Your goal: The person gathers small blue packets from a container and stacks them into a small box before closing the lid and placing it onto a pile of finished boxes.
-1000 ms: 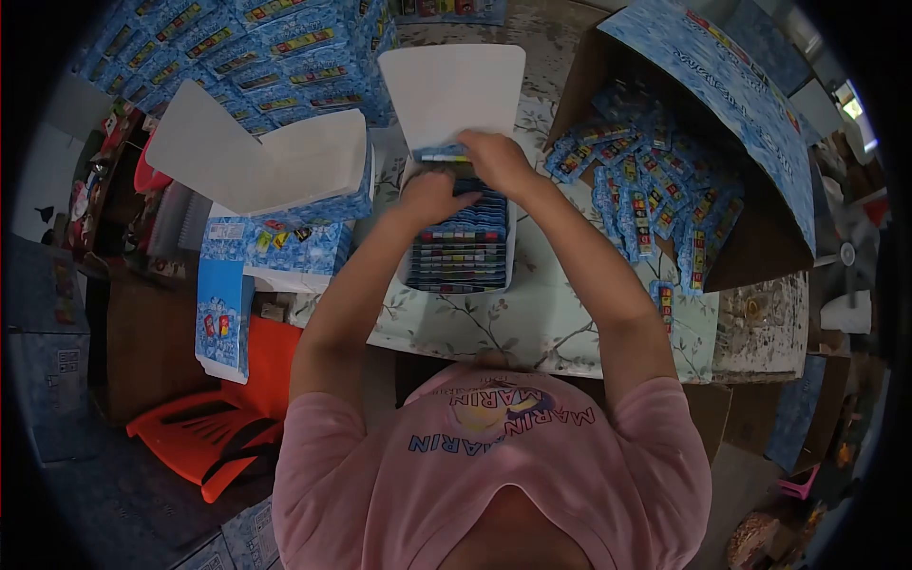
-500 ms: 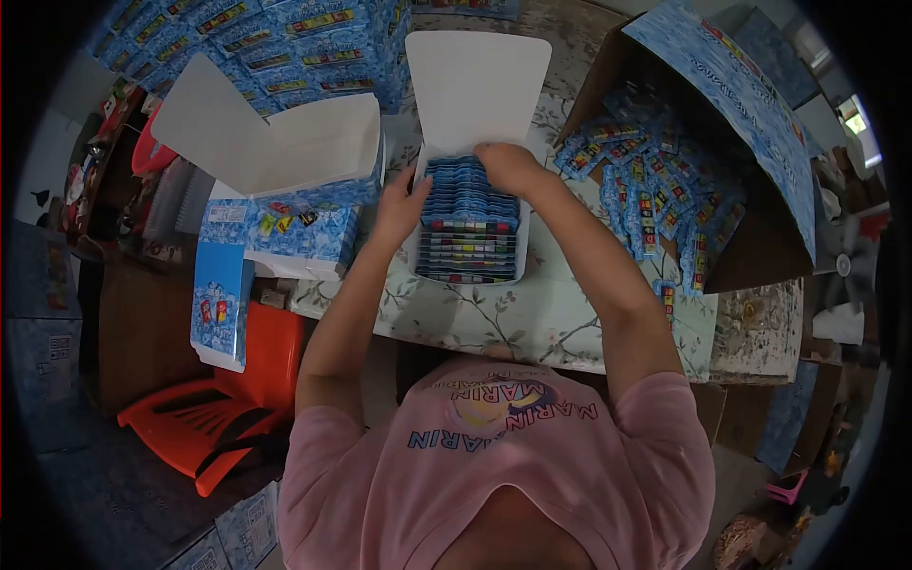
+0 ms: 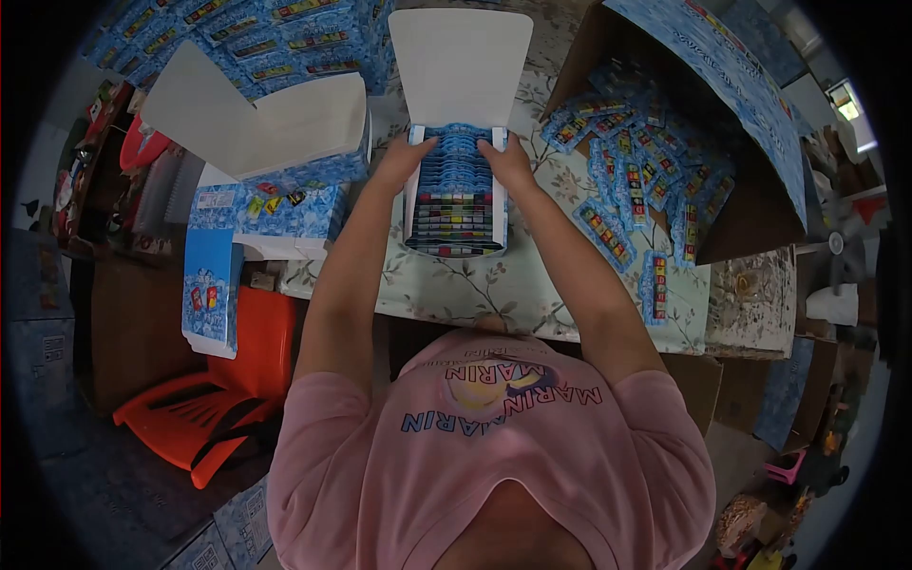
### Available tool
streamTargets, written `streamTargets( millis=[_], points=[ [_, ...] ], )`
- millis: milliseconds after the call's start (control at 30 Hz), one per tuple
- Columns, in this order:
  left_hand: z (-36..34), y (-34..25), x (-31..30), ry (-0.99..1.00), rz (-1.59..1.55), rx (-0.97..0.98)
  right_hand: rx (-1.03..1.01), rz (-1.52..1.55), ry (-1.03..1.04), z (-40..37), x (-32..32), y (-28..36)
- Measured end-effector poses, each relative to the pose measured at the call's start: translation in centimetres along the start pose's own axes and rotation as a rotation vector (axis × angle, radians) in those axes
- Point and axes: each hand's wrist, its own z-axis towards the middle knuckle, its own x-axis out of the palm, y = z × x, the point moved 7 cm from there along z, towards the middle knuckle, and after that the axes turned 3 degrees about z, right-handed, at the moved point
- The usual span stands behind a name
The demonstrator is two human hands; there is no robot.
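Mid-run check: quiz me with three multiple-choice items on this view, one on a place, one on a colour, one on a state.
1. On which side of the small box is the carton of loose packs?
A. its left
B. its right
C. in front of it, nearer the person

2. What colour is the chair?
A. green
B. orange
C. white

3. How is the small box's lid?
A. shut
B. taped down
C. open, folded back

Answers:
1 B: the carton lies beyond the right hand, toward the right edge of the view.
2 B: its seat shows orange at the lower left.
3 C: the white flap lies open at the far end of the box, whose inside shows.
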Motion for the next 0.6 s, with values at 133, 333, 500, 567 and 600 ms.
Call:
streamTargets(
  millis=[133,333,500,567,600],
  points=[
    [-1.9,-0.5,-0.3,-0.172,0.346,0.117,-0.055,0.053,-0.011,-2.3,-0.7,0.4],
    [-7.4,2.6,0.3,-0.223,0.301,0.154,-0.097,0.418,0.111,-9.9,0.3,-2.3],
    [-1.9,3.4,-1.1,-0.321,0.04,0.11,0.022,0.467,0.046,-4.1,0.2,-1.2],
    [0.5,2.6,-2.2,-0.311,0.063,0.215,0.007,0.642,0.031,-1.1,0.2,-0.4],
    [1.0,1.9,-1.8,-0.202,-0.116,0.276,-0.053,0.711,0.096,-0.4,0.1,0.3]
  ],
)
